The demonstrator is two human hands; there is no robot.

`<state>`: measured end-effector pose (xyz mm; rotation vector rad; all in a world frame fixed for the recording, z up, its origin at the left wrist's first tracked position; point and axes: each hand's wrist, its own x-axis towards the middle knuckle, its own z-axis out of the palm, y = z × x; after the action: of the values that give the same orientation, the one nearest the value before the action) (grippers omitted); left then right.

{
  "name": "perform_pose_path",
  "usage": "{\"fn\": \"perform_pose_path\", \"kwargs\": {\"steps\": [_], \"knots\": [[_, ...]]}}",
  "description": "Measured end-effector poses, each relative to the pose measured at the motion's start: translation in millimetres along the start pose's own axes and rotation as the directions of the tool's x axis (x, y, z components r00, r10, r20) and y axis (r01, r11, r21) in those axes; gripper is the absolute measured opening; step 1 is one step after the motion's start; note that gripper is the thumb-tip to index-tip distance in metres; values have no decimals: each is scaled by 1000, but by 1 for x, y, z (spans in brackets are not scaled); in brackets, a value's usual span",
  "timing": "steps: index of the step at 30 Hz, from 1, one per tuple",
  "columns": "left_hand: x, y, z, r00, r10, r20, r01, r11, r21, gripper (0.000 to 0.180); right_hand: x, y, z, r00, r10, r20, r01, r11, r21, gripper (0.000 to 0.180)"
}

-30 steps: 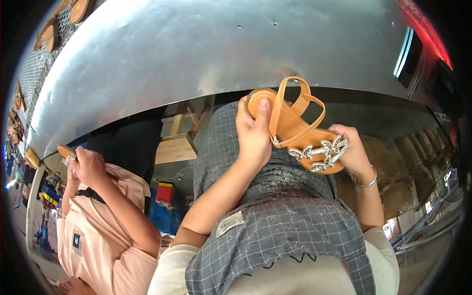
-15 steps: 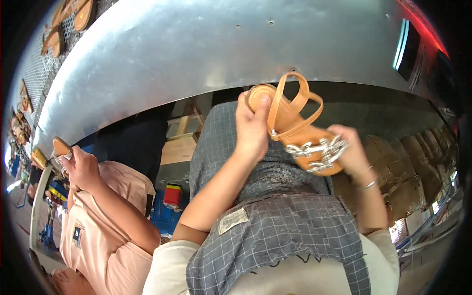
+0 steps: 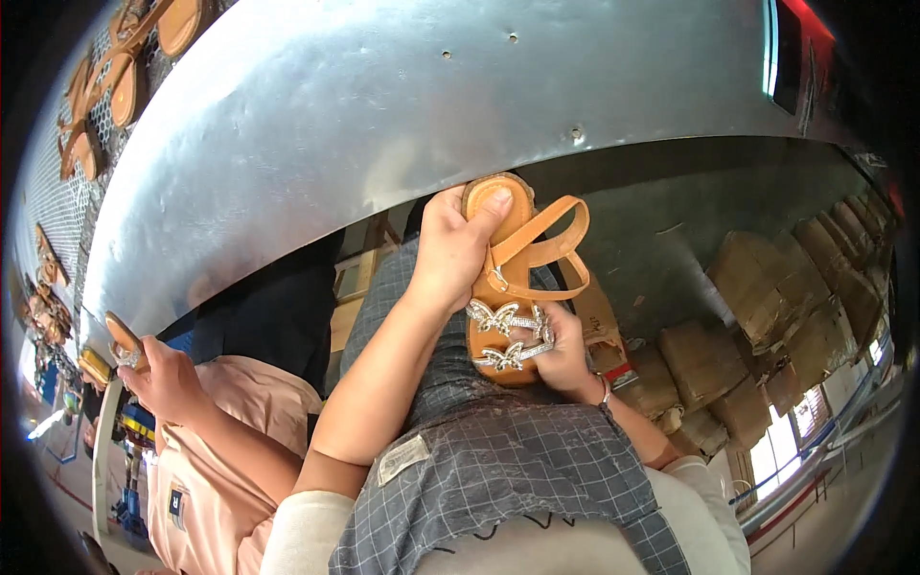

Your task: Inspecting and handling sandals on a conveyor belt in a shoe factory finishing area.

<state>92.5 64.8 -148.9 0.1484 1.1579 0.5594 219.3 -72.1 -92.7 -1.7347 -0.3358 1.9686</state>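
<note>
Gripping the tan sandal (image 3: 518,272) by its heel, the left hand (image 3: 450,247) reaches towards 1 o'clock, thumb on top, just below the metal surface (image 3: 383,105). The right hand (image 3: 563,353) comes in from 4 o'clock against the jewelled straps (image 3: 493,316). Over 1 second, the toe has swung from 4 o'clock to 6. Left fingers hide behind the sole; I can't tell how the right ones close.
</note>
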Motion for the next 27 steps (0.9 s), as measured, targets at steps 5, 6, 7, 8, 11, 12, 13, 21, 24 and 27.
{"fn": "perform_pose_path", "kwargs": {"steps": [5,6,7,8,11,12,13,21,24,27], "knots": [[2,9,4,989,-140,37,140,990,19,27,-11,6,9,993,14,-121,-18,999,-35,31],[2,11,4,980,-196,43,195,981,26,29,-10,3,11,990,18,-137,-31,995,-94,31],[2,13,6,967,-249,49,247,968,34,30,-10,-1,16,983,-32,-180,29,999,-21,23],[2,17,10,968,-247,52,245,969,35,30,-12,-10,15,983,-36,-181,32,999,-22,23],[-2,27,18,904,-383,189,424,859,-288,35,-22,-28,15,984,-141,-109,111,964,-243,29],[-1,26,20,905,-379,195,421,862,-281,35,-22,-30,13,982,-151,-113,120,963,-243,29],[-1,21,20,917,-352,190,391,889,-238,34,-24,-31,11,989,-113,-98,98,986,-138,28],[-1,-26,42,995,-19,98,32,991,-134,24,-18,-42,-54,997,-38,70,49,985,-165,19],[-4,-27,56,996,18,88,-5,989,-146,25,-18,-51,-70,993,-73,94,94,968,-234,17],[-9,-27,78,995,-81,-60,63,962,-267,25,-27,-67,-82,992,-73,102,91,979,-182,20]]}}
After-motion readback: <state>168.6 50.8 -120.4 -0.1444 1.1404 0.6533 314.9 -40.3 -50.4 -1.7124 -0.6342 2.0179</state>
